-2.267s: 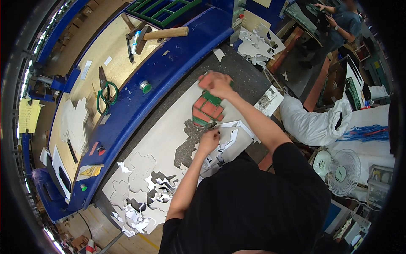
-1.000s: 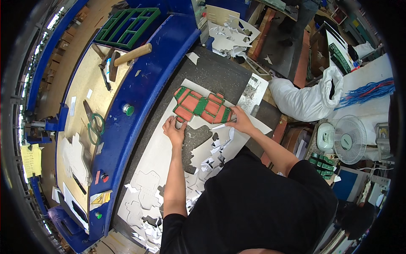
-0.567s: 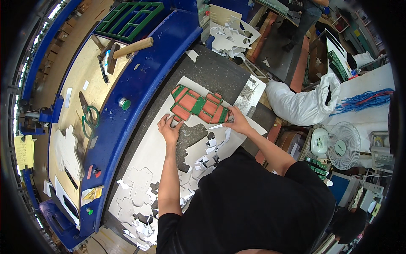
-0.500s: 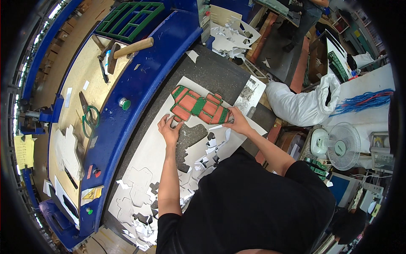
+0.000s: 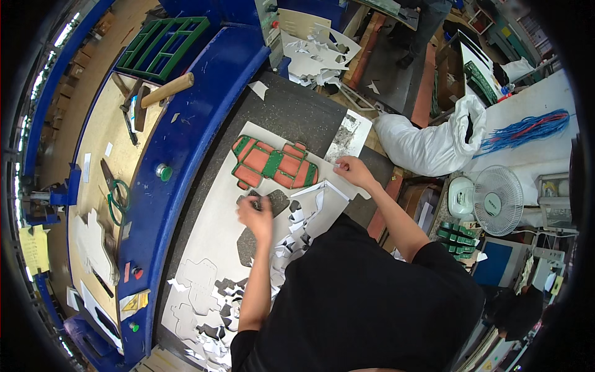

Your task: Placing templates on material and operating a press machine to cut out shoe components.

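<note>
A steel-rule cutting die (image 5: pixel 273 162) with red pads and green strips lies flat on a large white card sheet (image 5: pixel 211 232). My left hand (image 5: pixel 255 217) is just below its lower left end, apart from it, over a dark cut-out opening in the sheet. Motion smears its fingers, so their closing cannot be made out. To the right of the die, my right hand (image 5: pixel 354 173) is at the sheet's edge with thumb and fingertips pinched together. What they hold, if anything, is too small to tell. White scraps (image 5: pixel 296 217) lie between my hands and my body.
A blue press beam (image 5: pixel 192 133) curves along the left. On the board beyond it are a wooden-handled hammer (image 5: pixel 167 90), green-handled scissors (image 5: pixel 118 197) and a green frame (image 5: pixel 164 49). A white sack (image 5: pixel 415 149) and a fan (image 5: pixel 498 201) stand at the right.
Both hands have let go of the die, which now rests on the sheet. My left hand has moved down toward me; my right hand has drawn away to the right.
</note>
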### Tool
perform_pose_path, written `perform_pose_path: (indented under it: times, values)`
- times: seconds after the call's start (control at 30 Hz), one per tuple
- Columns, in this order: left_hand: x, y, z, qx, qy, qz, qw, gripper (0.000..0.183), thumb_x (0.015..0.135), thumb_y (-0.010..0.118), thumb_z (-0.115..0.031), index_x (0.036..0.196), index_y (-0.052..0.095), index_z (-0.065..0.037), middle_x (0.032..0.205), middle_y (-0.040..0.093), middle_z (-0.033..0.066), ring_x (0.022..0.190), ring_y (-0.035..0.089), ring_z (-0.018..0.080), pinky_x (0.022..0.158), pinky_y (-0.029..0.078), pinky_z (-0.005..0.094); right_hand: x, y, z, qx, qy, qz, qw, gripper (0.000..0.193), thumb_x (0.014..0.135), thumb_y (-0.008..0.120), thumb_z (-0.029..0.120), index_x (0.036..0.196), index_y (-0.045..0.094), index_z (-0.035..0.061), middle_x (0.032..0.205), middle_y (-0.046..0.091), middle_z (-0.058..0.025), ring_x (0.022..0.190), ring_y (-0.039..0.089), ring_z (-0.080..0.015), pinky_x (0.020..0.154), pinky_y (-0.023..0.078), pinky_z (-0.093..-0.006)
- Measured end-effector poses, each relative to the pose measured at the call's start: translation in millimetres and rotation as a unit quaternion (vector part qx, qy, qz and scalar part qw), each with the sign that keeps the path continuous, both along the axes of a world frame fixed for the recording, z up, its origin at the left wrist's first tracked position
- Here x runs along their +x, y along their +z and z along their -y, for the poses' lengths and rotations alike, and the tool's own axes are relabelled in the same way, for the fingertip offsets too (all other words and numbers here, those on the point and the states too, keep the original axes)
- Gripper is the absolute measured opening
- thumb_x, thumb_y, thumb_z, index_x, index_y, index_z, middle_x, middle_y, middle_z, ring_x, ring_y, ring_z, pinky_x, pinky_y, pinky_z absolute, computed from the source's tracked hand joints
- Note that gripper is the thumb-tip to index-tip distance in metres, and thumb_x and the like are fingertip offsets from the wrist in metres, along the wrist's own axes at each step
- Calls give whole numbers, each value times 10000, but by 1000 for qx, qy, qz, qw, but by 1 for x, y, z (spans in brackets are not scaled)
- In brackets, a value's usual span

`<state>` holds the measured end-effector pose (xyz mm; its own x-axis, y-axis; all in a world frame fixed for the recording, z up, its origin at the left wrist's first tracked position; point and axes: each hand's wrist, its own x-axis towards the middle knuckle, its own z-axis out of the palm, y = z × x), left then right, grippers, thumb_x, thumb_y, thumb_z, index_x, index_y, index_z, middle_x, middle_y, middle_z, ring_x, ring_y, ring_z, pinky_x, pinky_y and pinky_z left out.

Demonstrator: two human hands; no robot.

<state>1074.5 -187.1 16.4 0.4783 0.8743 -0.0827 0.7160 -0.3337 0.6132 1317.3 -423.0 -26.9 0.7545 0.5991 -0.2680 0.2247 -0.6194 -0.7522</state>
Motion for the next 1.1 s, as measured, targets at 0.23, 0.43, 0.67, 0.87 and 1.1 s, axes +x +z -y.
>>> perform_pose_path:
  times: [0.23, 0.43, 0.67, 0.87, 1.1]
  values:
    - [13, 1, 66, 28, -186, -1, 982, 414, 794, 751, -259, 1109, 599, -36, 1046, 627, 153, 978, 590, 364, 909, 430, 466, 12, -4, -24, -150, 121, -3, 981, 366, 841, 733, 347, 961, 674, 5, 849, 677, -126, 811, 663, -305, 711, 524, -410]
    - [5, -4, 58, -87, -171, 24, 981, 220, 808, 688, -48, 1024, 654, -62, 1022, 621, 154, 971, 600, 380, 862, 459, 481, 4, 9, -52, 25, 59, 79, 995, 319, 843, 716, 301, 1014, 681, 34, 976, 656, -164, 916, 647, -351, 780, 513, -443]
    - [6, -2, 70, 35, -160, 0, 986, 232, 791, 661, -18, 1023, 663, -19, 1048, 609, 166, 1007, 559, 374, 913, 447, 468, 9, -2, -84, 98, 197, 3, 976, 269, 854, 705, 244, 919, 650, -11, 875, 627, -181, 809, 639, -357, 718, 510, -428]
    - [8, 5, 79, 25, -165, 21, 986, 331, 809, 667, -78, 1136, 630, -41, 1114, 561, 158, 1048, 521, 367, 906, 436, 480, 22, 2, -82, 91, 208, -84, 970, 317, 859, 731, 271, 930, 633, -22, 828, 619, -142, 752, 621, -245, 695, 503, -370]
    - [-10, -13, 73, -12, -173, 0, 985, 468, 779, 721, -215, 1227, 627, -119, 1227, 472, 175, 1137, 468, 369, 950, 402, 481, -23, 13, -30, -21, 149, -21, 988, 373, 848, 751, 328, 958, 646, -13, 744, 641, -114, 697, 638, -243, 663, 507, -355]
